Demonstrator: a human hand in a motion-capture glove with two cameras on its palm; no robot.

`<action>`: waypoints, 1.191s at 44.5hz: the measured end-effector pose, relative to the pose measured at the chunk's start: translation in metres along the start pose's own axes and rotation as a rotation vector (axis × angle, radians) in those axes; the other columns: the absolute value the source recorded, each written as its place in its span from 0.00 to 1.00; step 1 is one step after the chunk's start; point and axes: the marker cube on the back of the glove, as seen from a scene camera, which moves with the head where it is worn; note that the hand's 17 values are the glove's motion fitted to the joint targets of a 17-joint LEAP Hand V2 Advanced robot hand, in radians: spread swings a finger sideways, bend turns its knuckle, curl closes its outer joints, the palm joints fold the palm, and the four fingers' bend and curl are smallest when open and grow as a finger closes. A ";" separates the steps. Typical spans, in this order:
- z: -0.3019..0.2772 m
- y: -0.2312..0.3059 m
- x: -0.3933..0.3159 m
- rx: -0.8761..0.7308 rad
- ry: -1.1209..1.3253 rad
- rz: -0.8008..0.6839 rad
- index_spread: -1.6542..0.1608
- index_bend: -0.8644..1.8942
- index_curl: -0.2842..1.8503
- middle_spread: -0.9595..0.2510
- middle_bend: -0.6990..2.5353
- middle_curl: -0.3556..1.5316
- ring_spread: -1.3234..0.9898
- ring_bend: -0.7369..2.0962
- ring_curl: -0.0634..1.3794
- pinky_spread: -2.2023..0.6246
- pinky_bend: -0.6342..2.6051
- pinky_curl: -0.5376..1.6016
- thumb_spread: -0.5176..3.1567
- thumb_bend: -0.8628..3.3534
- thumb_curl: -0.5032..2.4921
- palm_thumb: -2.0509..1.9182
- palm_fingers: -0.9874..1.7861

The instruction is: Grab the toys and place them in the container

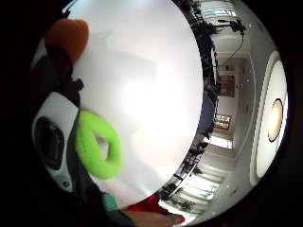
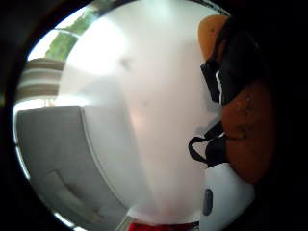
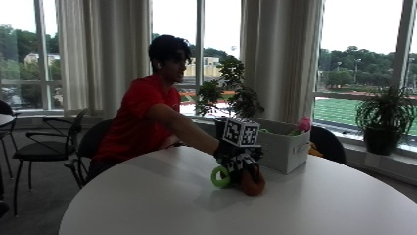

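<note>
Two palm views differ: right hand (image 3: 238, 159) fingers curl round an orange toy (image 2: 248, 139); only one shows the green ring (image 1: 97, 144).

Hand (image 3: 236, 159) fingers hidden behind the orange toy (image 3: 251, 183); container (image 3: 284, 147) contents mostly out of sight.

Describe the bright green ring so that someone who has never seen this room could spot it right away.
Start at the round white table, then find the pale container standing on it near the windows. Just in front of that box is the person's gloved right hand, low over the tabletop. The green ring lies on the table beside that hand; next to it is a solid brownish-orange toy, while the ring is lime green with a hole.
</note>
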 end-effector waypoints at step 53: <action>-0.311 0.196 -0.170 0.297 -0.229 -0.303 0.75 0.61 0.56 0.46 0.31 0.34 0.36 0.65 0.39 0.63 0.53 0.44 0.23 0.24 0.52 0.69 0.63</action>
